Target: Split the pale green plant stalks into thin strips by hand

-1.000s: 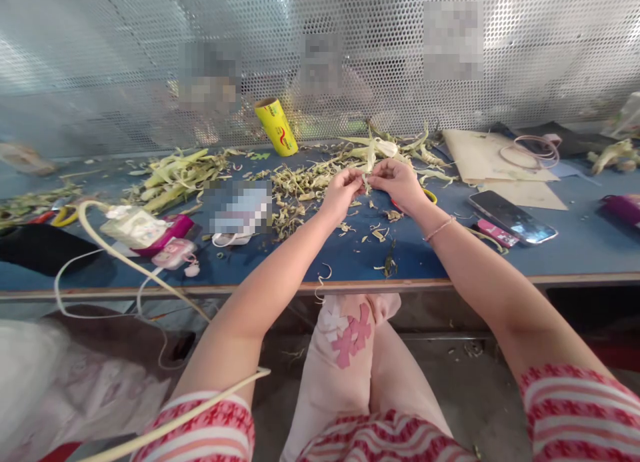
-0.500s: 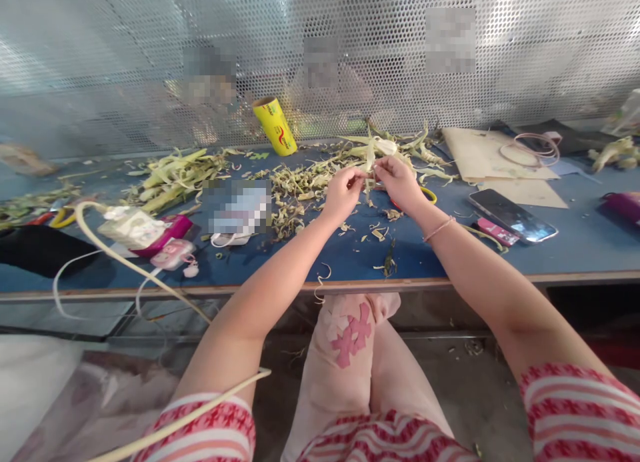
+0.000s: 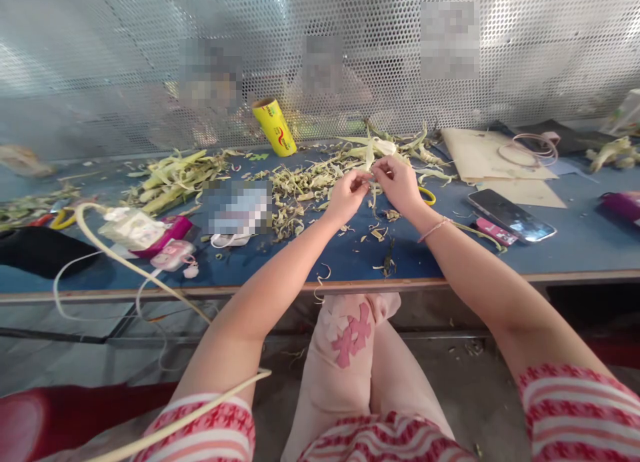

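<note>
Head view: left hand [image 3: 347, 197] and right hand [image 3: 397, 182] stayed pinched together on a thin leaf strip [image 3: 373, 194], barely shifted; stripping continued.

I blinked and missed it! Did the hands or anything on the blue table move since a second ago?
Hardly. The left hand and right hand stay pinched together on a thin green strip, drifting slightly toward the person. At the lower left, a pale cloth has gone and something red shows there. The phone, yellow roll and leaf scraps stayed put.
</note>
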The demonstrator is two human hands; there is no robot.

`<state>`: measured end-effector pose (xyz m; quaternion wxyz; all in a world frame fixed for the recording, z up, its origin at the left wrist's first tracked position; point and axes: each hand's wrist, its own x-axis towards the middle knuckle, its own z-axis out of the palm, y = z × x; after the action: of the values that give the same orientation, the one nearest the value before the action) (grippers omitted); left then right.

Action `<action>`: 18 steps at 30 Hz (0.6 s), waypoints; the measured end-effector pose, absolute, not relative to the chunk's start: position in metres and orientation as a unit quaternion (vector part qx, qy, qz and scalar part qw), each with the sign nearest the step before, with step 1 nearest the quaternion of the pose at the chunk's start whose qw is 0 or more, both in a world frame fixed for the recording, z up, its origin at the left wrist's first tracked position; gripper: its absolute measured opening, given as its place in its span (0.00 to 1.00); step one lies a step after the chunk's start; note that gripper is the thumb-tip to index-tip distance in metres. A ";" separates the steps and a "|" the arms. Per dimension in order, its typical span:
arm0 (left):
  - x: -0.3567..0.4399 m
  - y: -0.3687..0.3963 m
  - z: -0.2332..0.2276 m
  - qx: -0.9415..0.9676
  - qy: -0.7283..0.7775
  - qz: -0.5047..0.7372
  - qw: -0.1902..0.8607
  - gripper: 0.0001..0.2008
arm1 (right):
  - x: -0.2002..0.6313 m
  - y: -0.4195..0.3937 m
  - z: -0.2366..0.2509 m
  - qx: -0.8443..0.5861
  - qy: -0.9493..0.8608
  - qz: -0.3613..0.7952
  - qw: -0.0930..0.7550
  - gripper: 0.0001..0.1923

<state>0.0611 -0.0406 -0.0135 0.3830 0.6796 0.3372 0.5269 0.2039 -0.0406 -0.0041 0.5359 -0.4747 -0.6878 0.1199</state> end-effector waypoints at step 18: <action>0.072 -0.048 -0.019 0.570 0.362 0.560 0.480 0.11 | 0.193 -0.054 -0.007 -0.387 -0.758 0.028 0.524 0.09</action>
<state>0.0717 -0.0478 -0.0187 0.4795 0.5698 0.3623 0.5605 0.1926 -0.0536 -0.0073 0.5236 -0.3870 -0.7584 0.0280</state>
